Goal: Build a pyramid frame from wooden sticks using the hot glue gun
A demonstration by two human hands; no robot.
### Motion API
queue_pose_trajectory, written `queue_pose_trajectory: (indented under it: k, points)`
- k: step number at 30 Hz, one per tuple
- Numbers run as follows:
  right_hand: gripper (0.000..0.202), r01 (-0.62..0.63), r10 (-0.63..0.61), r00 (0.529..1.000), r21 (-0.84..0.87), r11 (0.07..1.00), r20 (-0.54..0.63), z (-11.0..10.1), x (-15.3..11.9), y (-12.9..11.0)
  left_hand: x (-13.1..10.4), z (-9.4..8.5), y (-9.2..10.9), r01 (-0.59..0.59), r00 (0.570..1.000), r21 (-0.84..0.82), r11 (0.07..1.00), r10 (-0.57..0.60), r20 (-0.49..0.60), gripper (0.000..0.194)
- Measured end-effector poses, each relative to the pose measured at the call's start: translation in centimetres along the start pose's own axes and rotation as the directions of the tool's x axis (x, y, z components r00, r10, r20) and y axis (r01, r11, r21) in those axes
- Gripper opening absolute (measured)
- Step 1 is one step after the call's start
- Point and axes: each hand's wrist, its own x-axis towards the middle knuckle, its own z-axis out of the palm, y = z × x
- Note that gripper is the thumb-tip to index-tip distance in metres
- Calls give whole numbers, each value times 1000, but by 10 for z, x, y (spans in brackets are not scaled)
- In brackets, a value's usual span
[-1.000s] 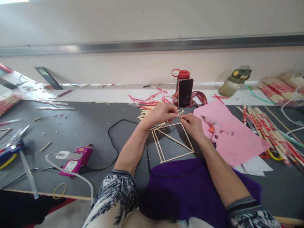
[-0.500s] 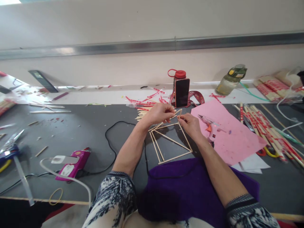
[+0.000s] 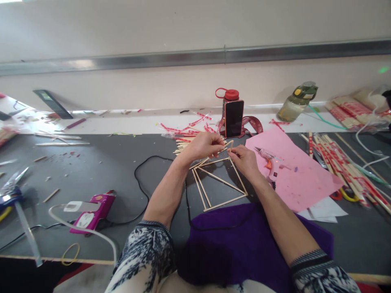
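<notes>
A flat frame of thin wooden sticks [image 3: 224,202] with a diagonal brace lies on the dark table in front of me. Over its far edge, my left hand [image 3: 207,145] pinches a thin wooden stick, its fingers closed. Close beside it, the fingertips of my right hand [image 3: 244,160] are closed on a short wooden stick [image 3: 231,145] that stands up near the frame's far right corner. The sticks' ends seem to meet at the top. Whether they are joined, I cannot tell. Behind my left hand lies a pile of loose sticks [image 3: 182,144].
To the right, a glue gun [image 3: 270,165] lies on pink paper [image 3: 293,183]. Wrapped chopsticks [image 3: 345,167] lie further right. A phone [image 3: 233,119] leans on a red-capped bottle [image 3: 231,95]. At left are a magenta power strip [image 3: 93,213], pliers [image 3: 12,191] and cables. Purple cloth [image 3: 226,248] covers the near edge.
Both hands keep nearly the same grip and place. The view has shifted very slightly, with things at the left a little further left.
</notes>
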Motion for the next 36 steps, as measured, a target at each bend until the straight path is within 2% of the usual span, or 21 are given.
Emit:
queue_pose_trajectory:
  k: [15, 36]
  points:
    - [23, 33, -33, 999, -82, 996, 1, 2, 0, 1, 0, -1, -1, 2, 1000, -5, 1000, -2, 7, 11]
    - [24, 22, -22, 1000, -116, 993, 3, 2, 0, -2, 3, 0, -3, -13, 1000, -27, 1000, 13, -3, 9]
